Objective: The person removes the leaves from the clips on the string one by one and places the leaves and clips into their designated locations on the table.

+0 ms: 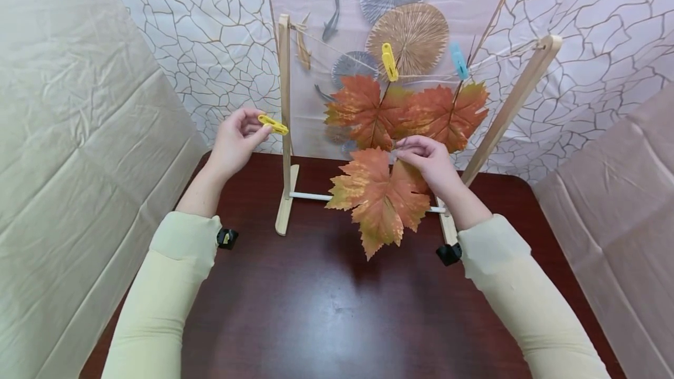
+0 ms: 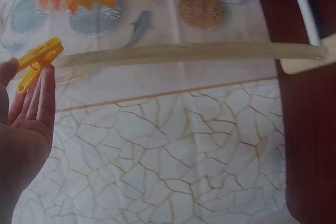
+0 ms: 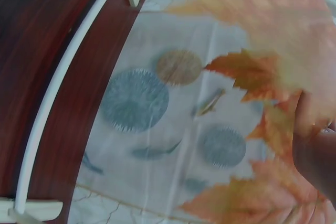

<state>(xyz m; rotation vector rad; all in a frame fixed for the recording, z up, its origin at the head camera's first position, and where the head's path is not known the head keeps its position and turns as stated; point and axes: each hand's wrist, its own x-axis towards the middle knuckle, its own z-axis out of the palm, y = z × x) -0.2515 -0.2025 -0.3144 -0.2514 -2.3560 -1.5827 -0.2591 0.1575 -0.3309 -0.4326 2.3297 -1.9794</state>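
My left hand (image 1: 239, 138) pinches a yellow clothespin (image 1: 272, 124) between thumb and fingers, just left of the rack's left wooden post (image 1: 285, 92). In the left wrist view the yellow clothespin (image 2: 39, 61) overlaps the post. My right hand (image 1: 427, 159) pinches an orange-green maple leaf (image 1: 381, 200) by its stem end, so the blade hangs down in front of the rack. Behind it, two more leaves hang from the string: one (image 1: 363, 110) under a yellow clothespin (image 1: 389, 62), the other (image 1: 453, 113) under a blue clothespin (image 1: 458, 61).
A string (image 1: 342, 51) runs between the left post and the right wooden post (image 1: 516, 104). A white rod (image 1: 310, 196) joins the rack's feet low over the dark table (image 1: 316, 309). Patterned cloth (image 1: 210, 34) hangs behind, with plain fabric walls (image 1: 68, 133) at both sides.
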